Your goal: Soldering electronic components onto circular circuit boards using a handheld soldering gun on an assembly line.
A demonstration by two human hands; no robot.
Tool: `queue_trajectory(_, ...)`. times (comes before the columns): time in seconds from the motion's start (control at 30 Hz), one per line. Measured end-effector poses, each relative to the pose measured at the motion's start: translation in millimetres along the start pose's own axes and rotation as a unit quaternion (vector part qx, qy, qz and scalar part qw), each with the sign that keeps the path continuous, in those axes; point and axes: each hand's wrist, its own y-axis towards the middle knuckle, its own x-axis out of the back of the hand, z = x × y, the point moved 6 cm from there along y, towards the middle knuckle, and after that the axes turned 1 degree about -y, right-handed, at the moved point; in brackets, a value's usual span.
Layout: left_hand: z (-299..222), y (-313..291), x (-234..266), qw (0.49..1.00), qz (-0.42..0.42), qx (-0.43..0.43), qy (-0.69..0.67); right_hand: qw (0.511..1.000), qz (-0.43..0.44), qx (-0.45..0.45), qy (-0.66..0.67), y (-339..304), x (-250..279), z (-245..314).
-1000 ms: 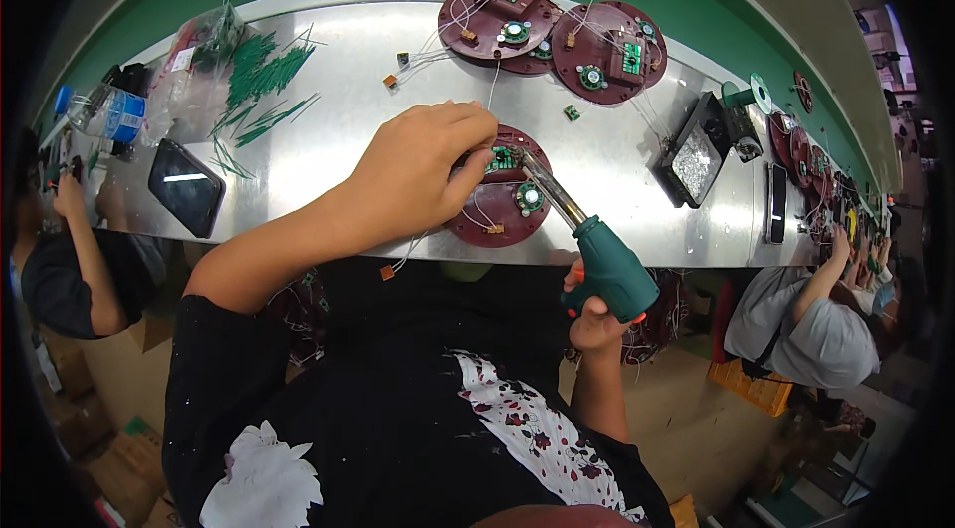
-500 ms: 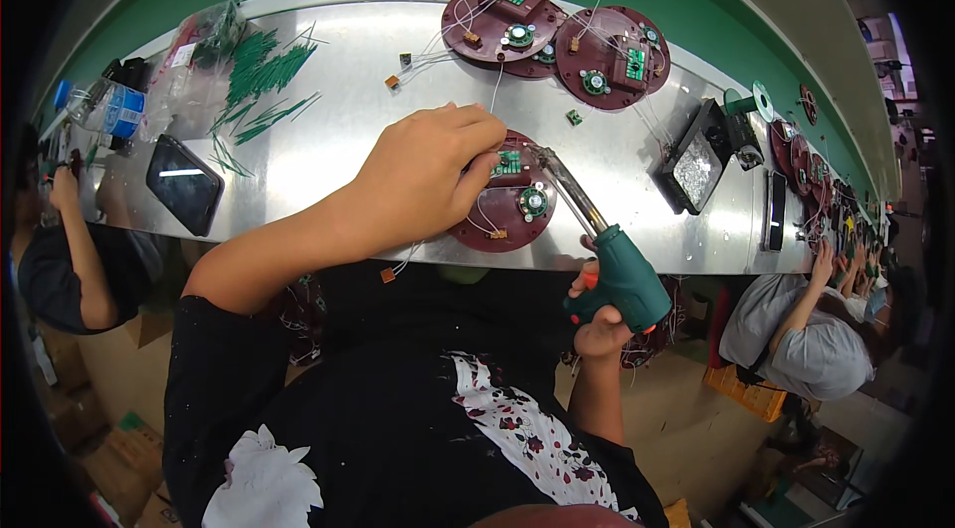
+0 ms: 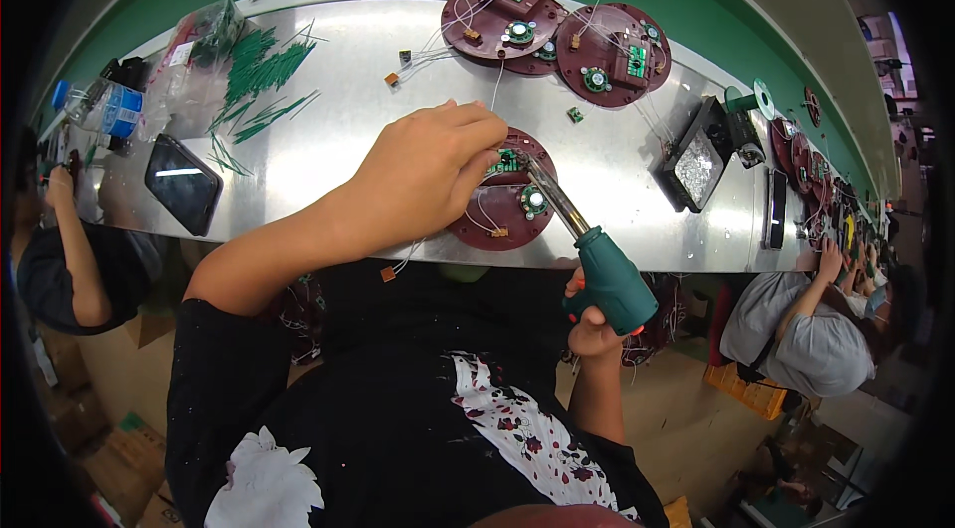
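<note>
My right hand (image 3: 594, 332) is wrapped round the grip of a dark green soldering gun (image 3: 619, 281). Its metal tip slants up and left onto a small green circuit board (image 3: 505, 162) on a dark red round plate (image 3: 507, 229). My left hand (image 3: 423, 165) reaches across from the left, thumb and fingers pinched at the board's edge. A thin white wire (image 3: 498, 85) runs into the pinch; the fingertips partly hide the board. Lower on the same plate sit a small round green-rimmed part (image 3: 533, 200) and an orange-brown piece (image 3: 499, 231).
More wired red plates (image 3: 502, 18) lie at the back. To the left are green wires (image 3: 264, 70), a plastic bag (image 3: 189, 65), a bottle (image 3: 104, 107) and a phone (image 3: 184, 185). At right stand a black tray (image 3: 696, 165) and a wire spool (image 3: 761, 100). Co-workers sit either side.
The soldering gun has shifted left and slightly down with my right hand, its tip now further in over the circuit board. My left hand has stayed nearly still.
</note>
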Motion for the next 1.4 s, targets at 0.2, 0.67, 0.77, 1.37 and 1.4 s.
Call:
queue_trajectory(0.2, -0.2, -0.1, 0.6, 1.000, 0.002, 0.004, -0.005, 0.998, 0.029, 0.037, -0.032, 3.8, 0.2, 2.9)
queue_trajectory(0.67, -2.5, 5.2, -1.1, 1.000, 0.016, -0.005, 0.021, 0.999, -0.028, -0.001, 0.034, -7.8, 0.0, -4.7)
queue_trajectory(0.77, -2.6, 7.3, -2.8, 0.999, 0.034, 0.000, 0.018, 0.998, -0.039, -0.006, 0.045, -6.3, -0.6, -3.2)
queue_trajectory(1.37, -0.4, 3.4, -1.5, 1.000, 0.008, -0.021, 0.010, 0.997, 0.030, 0.064, -0.040, 3.0, -0.6, 1.6)
queue_trajectory(1.4, 0.0, 3.4, -1.8, 1.000, 0.010, -0.017, 0.012, 0.997, 0.031, 0.064, -0.040, 1.1, -1.0, 2.3)
